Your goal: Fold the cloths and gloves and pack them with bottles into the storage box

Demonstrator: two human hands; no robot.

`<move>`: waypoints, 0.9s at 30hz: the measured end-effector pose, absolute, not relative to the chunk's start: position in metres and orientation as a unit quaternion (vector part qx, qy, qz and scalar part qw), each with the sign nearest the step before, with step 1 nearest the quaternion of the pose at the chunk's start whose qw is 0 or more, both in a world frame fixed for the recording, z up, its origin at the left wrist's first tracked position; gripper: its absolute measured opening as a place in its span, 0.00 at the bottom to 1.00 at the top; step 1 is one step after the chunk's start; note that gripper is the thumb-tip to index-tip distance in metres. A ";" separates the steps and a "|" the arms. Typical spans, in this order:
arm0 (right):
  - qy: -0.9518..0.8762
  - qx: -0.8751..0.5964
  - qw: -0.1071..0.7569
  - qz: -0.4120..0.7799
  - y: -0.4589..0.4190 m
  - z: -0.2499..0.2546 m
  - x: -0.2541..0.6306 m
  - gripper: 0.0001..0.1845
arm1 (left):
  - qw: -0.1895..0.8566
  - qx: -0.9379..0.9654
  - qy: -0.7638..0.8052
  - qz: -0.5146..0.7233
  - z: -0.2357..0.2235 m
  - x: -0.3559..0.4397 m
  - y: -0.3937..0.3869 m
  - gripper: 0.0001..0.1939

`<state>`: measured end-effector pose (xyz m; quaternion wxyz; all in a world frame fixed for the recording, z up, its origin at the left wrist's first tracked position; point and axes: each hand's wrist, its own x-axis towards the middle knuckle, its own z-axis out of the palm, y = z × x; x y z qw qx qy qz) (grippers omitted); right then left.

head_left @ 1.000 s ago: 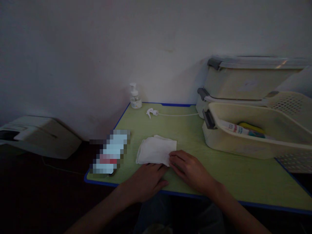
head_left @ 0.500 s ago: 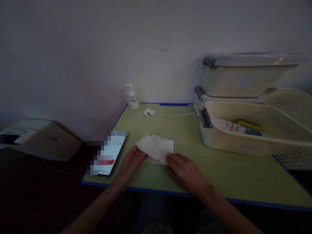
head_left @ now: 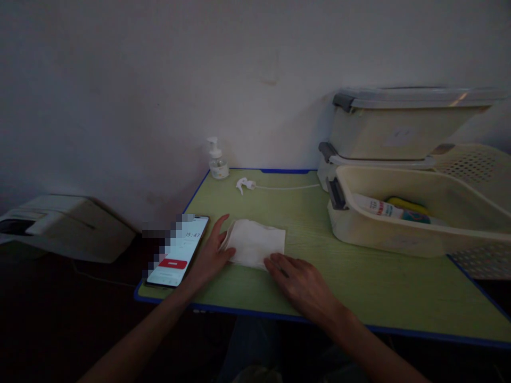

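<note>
A folded white tissue (head_left: 255, 242) lies roughly flat on the green tabletop, its layers showing along the left edge. My left hand (head_left: 211, 256) is at that edge, with the index finger stretched away from the thumb; the thumb tip touches the lower left corner. At the lower right corner, the bent fingers of my right hand (head_left: 297, 279) close on the tissue's near edge. Left of my left hand, a phone (head_left: 179, 252) with its screen lit rests on the table.
A pump bottle (head_left: 218, 162) stands at the back left corner. Near it lies a white spray nozzle (head_left: 245, 184) with a long tube. An open cream bin (head_left: 383, 236) at right holds a tube and a sponge; a lidded bin (head_left: 403, 127) stands behind. The blue-rimmed table (head_left: 359, 298) ends close to me.
The tissue's raised, crumpled top layer now lies flatter and squarer. My left hand has opened, its index finger lifting off to the left. My right hand has shifted slightly left along the near edge.
</note>
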<state>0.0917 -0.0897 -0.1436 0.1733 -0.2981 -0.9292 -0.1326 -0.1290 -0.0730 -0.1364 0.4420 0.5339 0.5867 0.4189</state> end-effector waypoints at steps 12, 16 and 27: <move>-0.931 -0.307 0.150 -0.132 -0.091 -0.141 0.089 0.14 | 0.328 0.657 0.591 0.335 -0.133 -0.132 -0.067 0.25; -0.932 -0.307 0.145 -0.125 -0.092 -0.143 0.089 0.14 | 0.297 0.639 0.611 0.360 -0.134 -0.130 -0.061 0.24; -0.934 -0.315 0.118 -0.118 -0.093 -0.141 0.088 0.14 | 0.199 0.659 0.653 0.316 -0.145 -0.134 -0.057 0.20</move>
